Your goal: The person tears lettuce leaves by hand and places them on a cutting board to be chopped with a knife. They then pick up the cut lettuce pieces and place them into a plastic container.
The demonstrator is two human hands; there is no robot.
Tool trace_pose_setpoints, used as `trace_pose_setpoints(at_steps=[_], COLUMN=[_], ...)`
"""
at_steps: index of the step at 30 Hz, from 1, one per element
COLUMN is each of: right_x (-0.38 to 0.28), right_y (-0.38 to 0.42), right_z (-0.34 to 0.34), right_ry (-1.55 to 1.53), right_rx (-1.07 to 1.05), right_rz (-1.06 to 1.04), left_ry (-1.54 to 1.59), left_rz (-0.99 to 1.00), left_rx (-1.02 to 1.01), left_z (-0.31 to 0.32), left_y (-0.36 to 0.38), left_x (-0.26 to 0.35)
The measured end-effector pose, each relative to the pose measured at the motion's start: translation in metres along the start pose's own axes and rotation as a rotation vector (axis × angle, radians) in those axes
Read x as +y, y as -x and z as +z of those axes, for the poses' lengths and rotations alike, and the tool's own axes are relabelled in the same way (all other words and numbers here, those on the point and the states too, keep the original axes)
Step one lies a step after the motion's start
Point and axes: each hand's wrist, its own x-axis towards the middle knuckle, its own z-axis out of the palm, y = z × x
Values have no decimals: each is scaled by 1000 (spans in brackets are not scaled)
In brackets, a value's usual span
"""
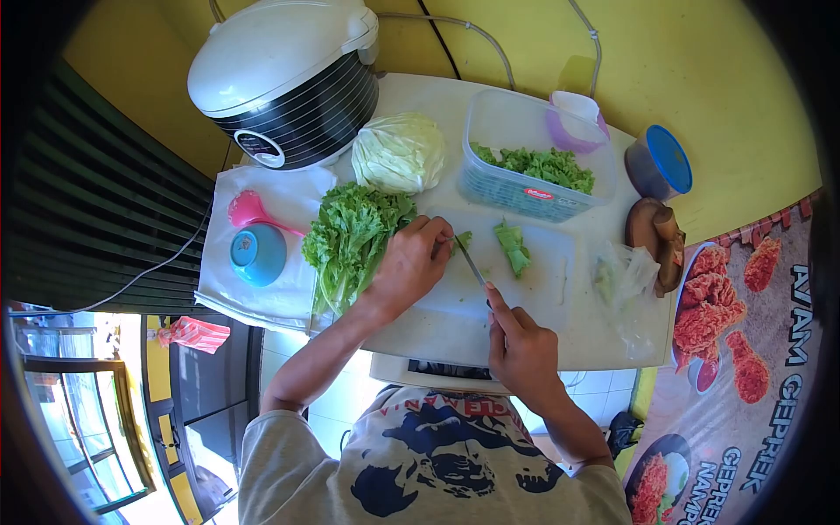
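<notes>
My right hand (pixel 522 350) is closed round the handle of a knife (pixel 471 261), its blade pointing up and left over a white cutting board (pixel 547 289). Close to the blade tip, my left hand (pixel 416 261) has its fingers bent down on a lettuce leaf (pixel 464 238), mostly hidden under them. A separate piece of lettuce (pixel 513 248) lies on the board to the right of the knife. Beside my left wrist is a big bunch of leafy lettuce (pixel 357 229). Behind the board stands a clear plastic container (pixel 494 194) with cut lettuce (pixel 551 166) inside.
A pale cabbage (pixel 399 153) sits by a rice cooker (pixel 284 83) at the back left. Leftward are a blue bowl (pixel 260 255) and a pink ladle (pixel 248 208). On the right are a plastic bag (pixel 626 284), a blue-lidded tub (pixel 658 163) and a brown wooden object (pixel 646 223).
</notes>
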Motion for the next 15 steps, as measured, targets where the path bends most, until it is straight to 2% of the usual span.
trace_pose_setpoints(at_steps=[8,15], right_x=[8,7], right_y=[-3,-5], right_z=[5,-1], right_ry=[51,60], right_rx=[5,-37], right_rz=[13,0], left_ry=[17,-98], left_rz=[-37,36], left_rx=[-6,3], left_z=[-4,-3], left_y=[-1,3], left_x=[5,4])
